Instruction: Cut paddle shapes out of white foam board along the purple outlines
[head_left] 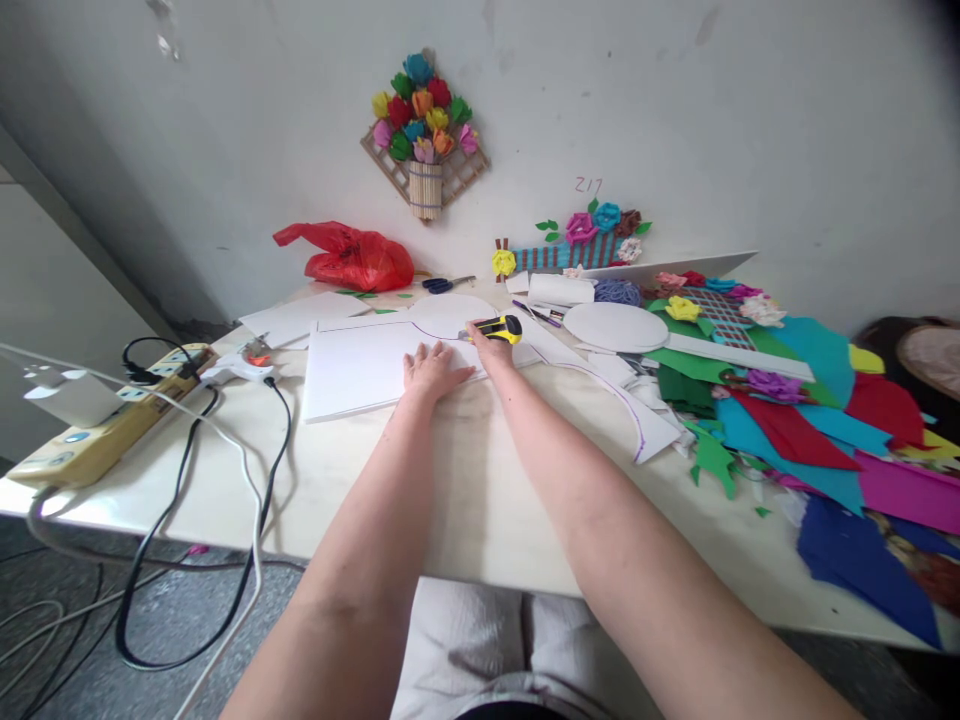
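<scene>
A white foam board (360,365) with a dark curved line drawn on it lies on the table. My left hand (431,372) is spread flat on this board, near its right part. My right hand (491,345) grips a yellow and black utility knife (504,328), its tip low at the board by the curved line. Whether the blade is in the board I cannot tell. A rounded white piece (450,312) lies just behind the line. Right of my right hand is a curved white offcut (611,385) with a purple line along its edge.
A power strip (112,420) with cables stands at the left. Behind are a red plastic bag (356,258) and scissors (442,285). On the right lie a white oval piece (615,327) and heaped coloured paper (795,440). Paper flowers (424,110) hang on the wall.
</scene>
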